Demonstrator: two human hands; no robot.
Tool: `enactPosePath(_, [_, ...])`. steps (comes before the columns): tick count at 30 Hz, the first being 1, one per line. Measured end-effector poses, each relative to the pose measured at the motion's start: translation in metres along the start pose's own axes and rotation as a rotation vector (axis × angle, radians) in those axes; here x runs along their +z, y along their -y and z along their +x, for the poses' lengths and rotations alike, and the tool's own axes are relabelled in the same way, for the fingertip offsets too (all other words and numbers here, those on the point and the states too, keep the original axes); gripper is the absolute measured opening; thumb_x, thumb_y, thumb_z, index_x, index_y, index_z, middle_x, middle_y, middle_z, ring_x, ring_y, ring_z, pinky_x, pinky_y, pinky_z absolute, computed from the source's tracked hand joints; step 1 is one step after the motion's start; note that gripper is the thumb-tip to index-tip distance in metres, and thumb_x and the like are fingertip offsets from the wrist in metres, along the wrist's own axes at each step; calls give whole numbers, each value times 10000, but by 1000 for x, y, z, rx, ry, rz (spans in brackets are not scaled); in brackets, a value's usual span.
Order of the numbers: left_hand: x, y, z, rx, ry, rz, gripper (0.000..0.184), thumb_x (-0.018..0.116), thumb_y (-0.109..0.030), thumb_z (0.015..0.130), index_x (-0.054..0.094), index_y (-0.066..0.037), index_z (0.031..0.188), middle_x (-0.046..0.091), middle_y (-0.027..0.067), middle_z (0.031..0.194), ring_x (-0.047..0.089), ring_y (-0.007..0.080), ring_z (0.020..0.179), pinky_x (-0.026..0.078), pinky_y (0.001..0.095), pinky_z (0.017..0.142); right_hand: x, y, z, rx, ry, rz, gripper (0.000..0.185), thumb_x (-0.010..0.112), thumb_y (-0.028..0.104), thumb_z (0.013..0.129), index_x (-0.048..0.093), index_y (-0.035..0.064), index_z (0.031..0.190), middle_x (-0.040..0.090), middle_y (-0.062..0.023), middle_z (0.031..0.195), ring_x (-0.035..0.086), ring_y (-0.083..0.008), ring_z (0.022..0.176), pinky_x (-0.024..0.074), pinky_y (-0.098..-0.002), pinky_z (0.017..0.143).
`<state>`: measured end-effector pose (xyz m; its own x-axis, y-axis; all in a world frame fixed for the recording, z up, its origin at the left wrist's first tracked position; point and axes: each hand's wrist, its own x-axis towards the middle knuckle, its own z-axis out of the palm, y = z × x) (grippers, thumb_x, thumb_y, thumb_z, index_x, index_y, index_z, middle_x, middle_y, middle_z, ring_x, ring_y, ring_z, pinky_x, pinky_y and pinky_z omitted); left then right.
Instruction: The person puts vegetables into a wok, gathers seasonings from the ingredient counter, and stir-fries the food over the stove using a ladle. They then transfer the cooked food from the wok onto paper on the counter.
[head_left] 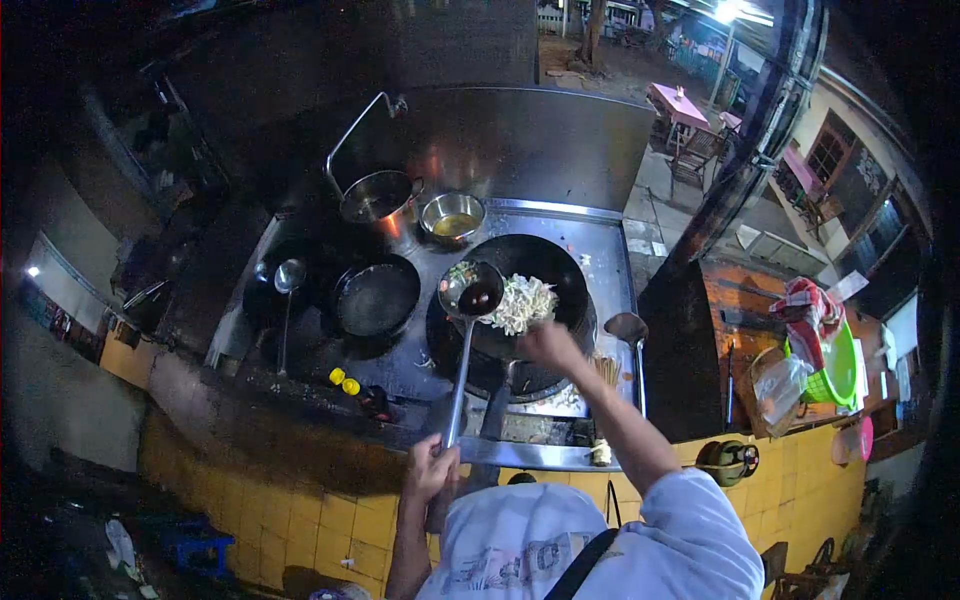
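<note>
My left hand [430,468] is closed around the long handle of a metal ladle [462,385]. The ladle's bowl hangs over the left side of a large black wok [560,258] and has something dark in it. Pale shredded food, perhaps cabbage [525,305], lies in the wok, with some green bits partly behind the ladle. Over the wok's near right part is my right hand [550,345], close to the shreds. Its fingers are smeared and partly hidden, so what they hold does not show. The wok's handle [495,410] points toward me.
Left of the wok stand a second pan [375,300] and another ladle [290,275]. Behind are a steel bowl [453,217] and a pot [380,197]. A spatula [628,328] lies to the right. Bottles with yellow caps [345,382] stand near the front edge.
</note>
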<state>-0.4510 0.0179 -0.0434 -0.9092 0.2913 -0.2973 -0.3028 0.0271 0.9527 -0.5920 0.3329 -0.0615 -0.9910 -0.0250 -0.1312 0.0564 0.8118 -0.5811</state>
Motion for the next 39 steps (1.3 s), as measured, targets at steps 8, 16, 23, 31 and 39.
enactPosePath(8, [39,-7,158,107,-13,110,337,565,-377,894,564,-40,896,601,54,771,559,162,704,447,305,637,36,101,-86,189,518,1255,381,568,274,889,485,63,1195,598,-89,946,608,-202,715,518,-323,672])
enactPosePath(16, [15,-94,172,378,162,40,365,519,-311,947,493,-11,1152,567,74,1075,517,148,1065,408,317,921,-31,141,0,292,199,1286,99,468,81,755,477,18,831,464,-84,523,451,-193,357,392,-320,353])
enactPosePath(23, [-67,-50,130,180,303,181,237,563,-190,922,541,-35,1101,582,66,1074,545,145,1034,437,305,902,-77,164,179,139,317,954,116,495,80,803,505,33,698,471,-31,550,432,-117,382,349,-247,396])
enactPosePath(31, [-100,41,101,54,401,104,152,556,-138,915,593,-41,1027,590,67,962,559,140,915,450,291,813,-8,162,344,113,535,1081,96,533,140,866,561,57,827,502,-23,649,515,-129,544,406,-269,466])
enactPosePath(39, [-89,47,124,31,259,333,194,559,-134,871,558,-6,1015,607,110,893,583,181,859,465,329,783,53,137,413,-1123,-59,227,92,532,140,851,540,49,862,508,-57,601,506,-174,469,377,-296,406])
